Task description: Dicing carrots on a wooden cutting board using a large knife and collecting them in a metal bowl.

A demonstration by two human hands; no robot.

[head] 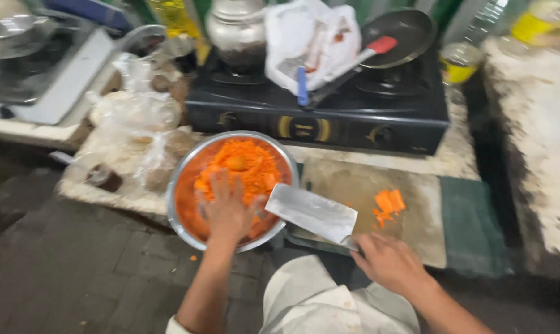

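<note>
Around me I saw a black two-burner stove (329,117) behind the work area, carrying a dark pan (403,34) with a red-handled spatula (369,51), a metal pot (236,31) and a white plastic bag (311,40); clear bags (134,124) crowded the left. My left hand (227,207) lay spread, fingers apart, inside the steel bowl (179,179) on the chopped carrot (246,164). My right hand (388,263) gripped the cleaver (314,213), its blade over the cutting board (366,204) beside a few carrot pieces (388,204).

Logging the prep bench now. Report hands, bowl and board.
Left hand open, flat in the metal bowl of chopped carrot. Right hand grips cleaver, blade over bowl rim. Few carrot pieces on cutting board.
</note>
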